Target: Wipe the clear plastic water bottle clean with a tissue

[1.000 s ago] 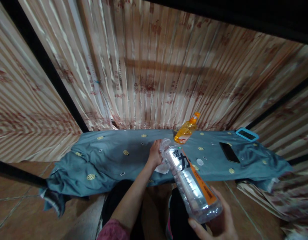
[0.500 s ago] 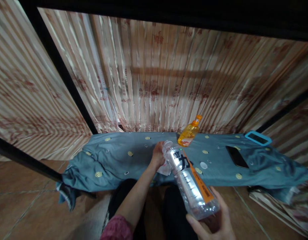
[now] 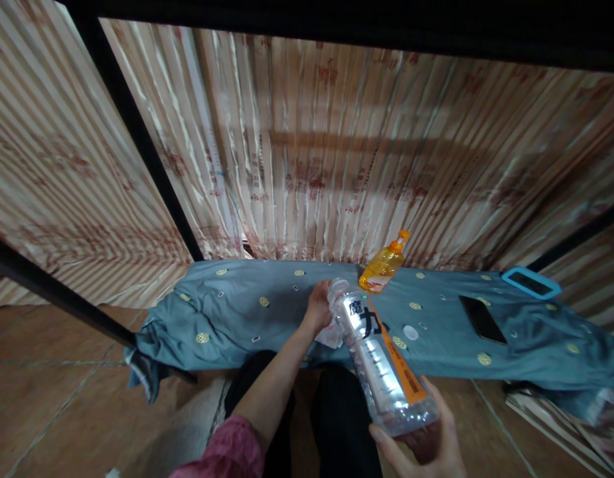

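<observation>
My right hand (image 3: 426,445) grips the base of a clear plastic bottle (image 3: 381,362) with an orange and white label, tilted so its open neck points away from me. At that neck my left hand (image 3: 319,309) holds a crumpled white tissue (image 3: 330,335) against the mouth. A small white cap (image 3: 411,332) lies on the blue cloth (image 3: 237,312) just right of the bottle. Both hands hover over the near edge of the cloth.
An orange pump bottle (image 3: 383,271) stands at the back of the cloth. A black phone (image 3: 482,319) and a blue-framed device (image 3: 530,283) lie to the right. Striped curtains (image 3: 307,146) and black bars surround the low surface; brown tiled floor lies on the left.
The view has shifted, so everything sits slightly further right. Both hands keep the same hold on the bottle and tissue.
</observation>
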Action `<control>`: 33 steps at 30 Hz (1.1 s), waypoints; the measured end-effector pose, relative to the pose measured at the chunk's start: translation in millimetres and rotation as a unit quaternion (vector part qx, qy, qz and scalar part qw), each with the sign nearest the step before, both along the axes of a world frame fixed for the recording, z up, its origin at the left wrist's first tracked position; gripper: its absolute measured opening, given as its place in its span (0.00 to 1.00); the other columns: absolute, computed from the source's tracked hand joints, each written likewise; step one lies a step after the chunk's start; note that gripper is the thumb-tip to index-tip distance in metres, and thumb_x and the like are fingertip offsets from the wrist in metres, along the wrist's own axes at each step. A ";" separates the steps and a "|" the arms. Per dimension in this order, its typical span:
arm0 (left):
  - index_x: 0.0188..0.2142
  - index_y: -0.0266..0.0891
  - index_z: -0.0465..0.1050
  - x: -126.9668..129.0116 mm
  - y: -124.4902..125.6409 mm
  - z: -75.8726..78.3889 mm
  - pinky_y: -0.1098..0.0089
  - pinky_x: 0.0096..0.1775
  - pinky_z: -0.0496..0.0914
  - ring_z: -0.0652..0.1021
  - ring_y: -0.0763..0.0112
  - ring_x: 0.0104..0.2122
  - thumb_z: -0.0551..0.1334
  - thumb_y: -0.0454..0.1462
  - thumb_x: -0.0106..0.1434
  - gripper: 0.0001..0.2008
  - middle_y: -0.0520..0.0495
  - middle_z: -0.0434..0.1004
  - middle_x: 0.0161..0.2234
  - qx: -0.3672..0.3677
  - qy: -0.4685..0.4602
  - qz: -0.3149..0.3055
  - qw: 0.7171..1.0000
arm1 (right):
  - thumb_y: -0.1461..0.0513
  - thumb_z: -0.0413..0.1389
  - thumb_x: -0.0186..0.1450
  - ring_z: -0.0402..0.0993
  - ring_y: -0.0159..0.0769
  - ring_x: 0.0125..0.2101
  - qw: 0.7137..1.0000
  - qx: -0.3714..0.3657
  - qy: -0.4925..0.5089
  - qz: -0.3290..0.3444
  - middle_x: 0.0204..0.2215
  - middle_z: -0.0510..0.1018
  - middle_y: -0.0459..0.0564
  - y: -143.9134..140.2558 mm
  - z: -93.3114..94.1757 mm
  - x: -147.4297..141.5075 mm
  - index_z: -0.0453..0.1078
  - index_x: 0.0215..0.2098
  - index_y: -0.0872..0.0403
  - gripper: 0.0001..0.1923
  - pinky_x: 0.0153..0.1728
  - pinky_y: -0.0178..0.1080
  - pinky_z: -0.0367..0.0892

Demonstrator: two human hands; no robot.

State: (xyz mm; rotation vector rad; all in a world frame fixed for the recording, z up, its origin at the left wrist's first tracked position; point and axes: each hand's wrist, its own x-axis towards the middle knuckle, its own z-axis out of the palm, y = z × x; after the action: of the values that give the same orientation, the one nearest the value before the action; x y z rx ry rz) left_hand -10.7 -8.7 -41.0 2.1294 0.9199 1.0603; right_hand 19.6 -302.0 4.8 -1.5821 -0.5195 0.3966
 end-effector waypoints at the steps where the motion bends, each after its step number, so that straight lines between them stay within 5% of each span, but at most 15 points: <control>1: 0.42 0.38 0.78 -0.3 -0.2 0.4 0.57 0.50 0.79 0.81 0.57 0.45 0.64 0.39 0.70 0.07 0.42 0.82 0.42 -0.003 0.005 -0.003 1.000 | 0.40 0.76 0.51 0.86 0.50 0.34 1.000 0.004 0.004 -0.001 0.51 0.82 0.64 0.1 -0.3 0.0 0.57 0.74 0.54 0.62 0.34 0.46 0.81; 27: 0.47 0.36 0.79 -0.5 3.1 -7.4 0.56 0.53 0.76 0.79 0.54 0.49 0.64 0.35 0.68 0.10 0.39 0.81 0.48 0.023 0.031 -0.029 0.999 | 0.38 0.77 0.48 0.85 0.47 0.30 1.000 0.025 0.002 0.001 0.46 0.85 0.61 2.1 -2.7 3.1 0.59 0.73 0.54 0.65 0.30 0.42 0.81; 33: 0.46 0.38 0.78 2.6 6.9 -16.9 0.56 0.52 0.76 0.78 0.54 0.48 0.63 0.36 0.68 0.09 0.39 0.80 0.46 0.037 0.017 -0.030 0.999 | 0.39 0.76 0.52 0.86 0.51 0.33 1.000 0.002 -0.023 0.011 0.48 0.85 0.63 -0.1 1.7 4.4 0.53 0.78 0.54 0.67 0.32 0.46 0.81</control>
State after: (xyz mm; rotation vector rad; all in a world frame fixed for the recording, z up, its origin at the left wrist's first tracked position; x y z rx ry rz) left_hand -8.1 -1.8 -57.8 2.2266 0.8395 1.0462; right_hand 24.0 -302.1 6.5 -1.5852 -0.5735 0.3759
